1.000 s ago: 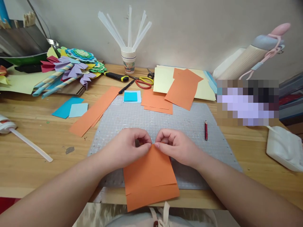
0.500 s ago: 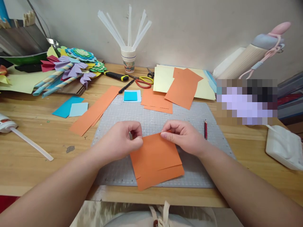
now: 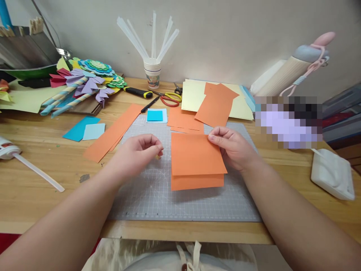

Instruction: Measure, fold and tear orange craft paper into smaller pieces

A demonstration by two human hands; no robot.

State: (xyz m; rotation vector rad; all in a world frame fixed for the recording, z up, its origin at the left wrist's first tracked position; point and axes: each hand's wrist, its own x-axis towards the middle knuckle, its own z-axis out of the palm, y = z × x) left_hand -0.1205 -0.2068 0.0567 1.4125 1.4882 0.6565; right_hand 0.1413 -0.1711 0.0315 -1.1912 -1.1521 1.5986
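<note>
My right hand [image 3: 232, 145] pinches a folded orange sheet of paper [image 3: 197, 154] near its upper right corner, thumb in front and fingers behind. The lower layer of the sheet sticks out below the upper one, and it is held above the grey cutting mat [image 3: 141, 199]. To the left of the sheet, apart from it, my left hand [image 3: 145, 148] hovers over the mat with loosely curled fingers and nothing seen in them. Behind the sheet lie more orange paper pieces [image 3: 180, 119]. Small blue paper squares [image 3: 155, 115] rest at the mat's back edge.
Orange strips [image 3: 115, 130] and blue papers [image 3: 80, 128] lie left. Behind are a cutter [image 3: 138, 91], a black pen [image 3: 150, 104], scissors [image 3: 171, 99], a cup of glue sticks [image 3: 152, 77] and yellow sheets [image 3: 188, 101]. A glue gun [image 3: 7, 148] lies far left, paper flowers [image 3: 93, 77] back left.
The left hand has let go of the orange sheet and moved slightly left. The right hand has carried the sheet up and to the right. The red pencil is now out of sight.
</note>
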